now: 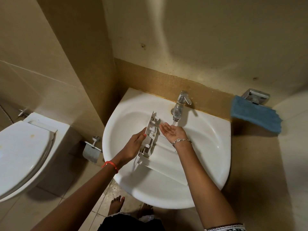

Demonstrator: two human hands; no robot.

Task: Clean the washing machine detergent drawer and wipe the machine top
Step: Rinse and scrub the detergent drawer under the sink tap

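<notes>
Person stands barefoot at a white sink (208,157). Left hand (133,145) grips the white detergent drawer (148,140) by its front panel, fingers wrapped round the panel edge, drawer tipped up on its side inside the basin. The long tray part of the drawer lies across the basin toward the near right rim. Right hand (172,131) is open, palm up and cupped, holding nothing, just beside the drawer and directly under the tap (180,104). Thin stream of water runs from the spout onto the fingers. Bracelet (181,141) on the right wrist, red thread (110,165) on the left. Blue cloth (256,115) hangs from a metal holder (255,95) on the wall, right of the sink, well apart from both hands. Toilet (23,152) with lid down at left, paper holder (91,149) between it and the sink.
</notes>
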